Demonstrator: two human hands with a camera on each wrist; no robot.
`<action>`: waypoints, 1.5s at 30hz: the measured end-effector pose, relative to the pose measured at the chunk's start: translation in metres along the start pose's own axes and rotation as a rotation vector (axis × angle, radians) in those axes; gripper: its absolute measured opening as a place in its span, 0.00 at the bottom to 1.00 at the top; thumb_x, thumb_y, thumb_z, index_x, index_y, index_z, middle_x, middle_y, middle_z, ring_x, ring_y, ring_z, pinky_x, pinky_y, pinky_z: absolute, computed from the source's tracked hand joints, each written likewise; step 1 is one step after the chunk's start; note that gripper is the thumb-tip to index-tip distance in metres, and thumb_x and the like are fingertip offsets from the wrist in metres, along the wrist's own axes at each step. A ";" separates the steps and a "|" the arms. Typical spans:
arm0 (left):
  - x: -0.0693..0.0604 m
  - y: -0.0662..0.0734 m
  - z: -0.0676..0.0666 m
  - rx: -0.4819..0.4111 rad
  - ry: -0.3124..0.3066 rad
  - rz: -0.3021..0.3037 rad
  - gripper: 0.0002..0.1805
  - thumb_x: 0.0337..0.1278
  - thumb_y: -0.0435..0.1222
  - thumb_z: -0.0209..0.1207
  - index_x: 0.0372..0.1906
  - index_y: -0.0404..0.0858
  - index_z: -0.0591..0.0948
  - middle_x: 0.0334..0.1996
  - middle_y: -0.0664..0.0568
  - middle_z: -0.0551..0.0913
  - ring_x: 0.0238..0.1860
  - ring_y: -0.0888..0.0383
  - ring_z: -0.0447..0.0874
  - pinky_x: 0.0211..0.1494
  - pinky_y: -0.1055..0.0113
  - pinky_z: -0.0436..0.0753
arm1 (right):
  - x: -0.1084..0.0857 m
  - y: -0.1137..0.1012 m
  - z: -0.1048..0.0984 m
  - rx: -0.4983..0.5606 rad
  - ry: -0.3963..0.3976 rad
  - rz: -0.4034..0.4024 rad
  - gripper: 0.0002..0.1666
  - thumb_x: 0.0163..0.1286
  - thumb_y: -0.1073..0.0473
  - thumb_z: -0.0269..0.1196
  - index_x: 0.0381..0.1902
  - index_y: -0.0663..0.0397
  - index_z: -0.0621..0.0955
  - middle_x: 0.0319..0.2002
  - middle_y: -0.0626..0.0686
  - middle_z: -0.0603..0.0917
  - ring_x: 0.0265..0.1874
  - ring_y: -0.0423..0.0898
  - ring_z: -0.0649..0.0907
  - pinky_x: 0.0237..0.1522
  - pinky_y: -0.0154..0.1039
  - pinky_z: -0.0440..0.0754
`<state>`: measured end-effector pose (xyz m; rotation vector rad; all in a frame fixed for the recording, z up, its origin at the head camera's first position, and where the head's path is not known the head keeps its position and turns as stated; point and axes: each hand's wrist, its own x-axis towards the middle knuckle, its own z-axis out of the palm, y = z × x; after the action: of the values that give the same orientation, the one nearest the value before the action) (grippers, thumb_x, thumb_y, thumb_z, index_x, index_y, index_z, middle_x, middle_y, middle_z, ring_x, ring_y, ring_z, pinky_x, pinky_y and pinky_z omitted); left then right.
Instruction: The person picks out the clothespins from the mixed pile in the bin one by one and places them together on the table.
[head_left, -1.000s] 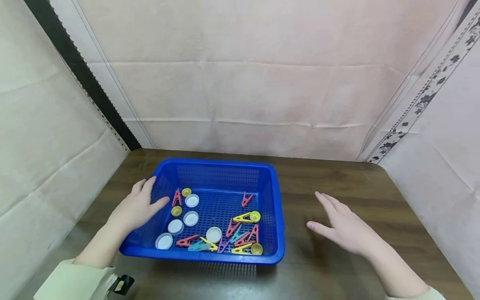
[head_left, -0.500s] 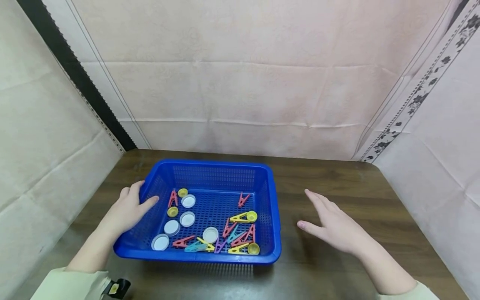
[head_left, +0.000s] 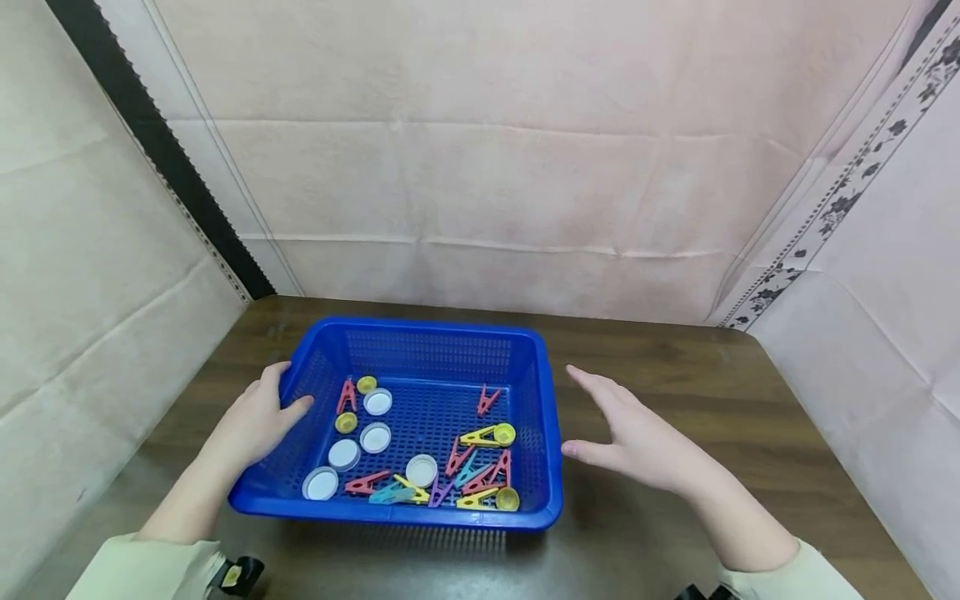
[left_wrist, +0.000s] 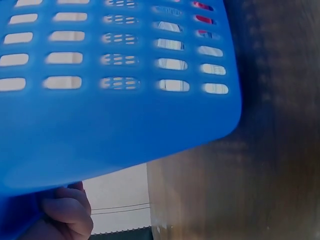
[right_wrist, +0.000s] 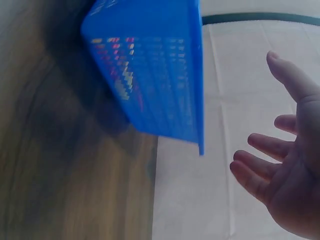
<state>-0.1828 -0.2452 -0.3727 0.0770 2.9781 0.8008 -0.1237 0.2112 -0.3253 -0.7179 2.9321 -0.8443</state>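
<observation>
A blue plastic basket (head_left: 397, 513) with perforated walls fills the middle of the head view. My left hand (head_left: 258, 423) grips its left rim, thumb on the inner side; in the left wrist view the fingers (left_wrist: 70, 207) curl under the rim. Inside lie several white bottle caps (head_left: 422, 471), a few small yellow caps (head_left: 505, 433) and several clothespins, among them a pink one (head_left: 488, 401), a blue one (head_left: 390, 493) and a purple one (head_left: 439, 492). Just right of the basket, my right hand (head_left: 637, 437) hovers with fingers spread, touching nothing.
The brown wooden table (head_left: 675, 367) extends around the basket. Pale cloth walls (head_left: 480, 183) enclose it at the back, left and right. Dark straps show at the sleeves, with the left one (head_left: 242, 575) nearest the basket's front left corner.
My right hand has moved left, closer to the basket's right rim. The left hand keeps its hold, and the basket sits slightly further left in view than a second ago.
</observation>
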 end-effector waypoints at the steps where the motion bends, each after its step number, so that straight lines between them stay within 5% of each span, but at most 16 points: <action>1: 0.001 0.000 0.000 -0.001 0.001 0.002 0.41 0.64 0.49 0.52 0.68 0.25 0.50 0.58 0.21 0.62 0.55 0.25 0.65 0.48 0.31 0.70 | 0.002 -0.003 0.001 0.010 -0.003 -0.005 0.52 0.58 0.38 0.64 0.72 0.51 0.56 0.68 0.56 0.63 0.66 0.55 0.64 0.61 0.57 0.66; 6: 0.003 0.000 0.001 -0.009 0.009 0.013 0.38 0.66 0.44 0.51 0.69 0.26 0.50 0.58 0.22 0.63 0.55 0.25 0.67 0.49 0.33 0.71 | 0.013 -0.019 0.005 0.060 -0.035 -0.033 0.50 0.59 0.36 0.63 0.72 0.48 0.56 0.66 0.55 0.66 0.60 0.52 0.72 0.51 0.50 0.77; 14: -0.001 0.000 -0.001 0.005 0.006 0.003 0.35 0.66 0.37 0.50 0.68 0.25 0.49 0.57 0.20 0.63 0.54 0.25 0.67 0.49 0.32 0.70 | 0.026 -0.036 0.012 0.092 -0.053 -0.047 0.50 0.60 0.43 0.65 0.73 0.49 0.54 0.63 0.50 0.70 0.51 0.46 0.77 0.40 0.38 0.80; 28: -0.001 -0.001 -0.002 0.000 0.014 0.008 0.34 0.67 0.36 0.49 0.68 0.24 0.49 0.58 0.20 0.63 0.55 0.25 0.65 0.50 0.32 0.68 | 0.048 -0.050 0.028 0.094 -0.139 -0.102 0.47 0.60 0.44 0.66 0.71 0.47 0.59 0.60 0.50 0.73 0.51 0.43 0.77 0.46 0.39 0.80; 37: -0.003 -0.001 0.004 -0.024 -0.008 -0.025 0.33 0.67 0.37 0.49 0.69 0.26 0.49 0.58 0.21 0.64 0.54 0.25 0.67 0.48 0.32 0.70 | 0.059 -0.062 0.047 -0.041 -0.290 -0.123 0.39 0.63 0.44 0.63 0.69 0.49 0.65 0.64 0.51 0.71 0.66 0.50 0.66 0.64 0.50 0.65; 45: 0.000 0.000 0.001 -0.034 0.000 -0.036 0.33 0.67 0.37 0.48 0.69 0.27 0.49 0.59 0.22 0.63 0.55 0.26 0.67 0.48 0.33 0.71 | 0.071 -0.073 0.060 -0.230 -0.378 -0.192 0.40 0.62 0.42 0.63 0.68 0.46 0.65 0.63 0.51 0.71 0.64 0.49 0.68 0.63 0.47 0.67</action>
<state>-0.1824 -0.2447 -0.3738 0.0221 2.9563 0.8467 -0.1482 0.0962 -0.3318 -1.0541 2.6682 -0.3272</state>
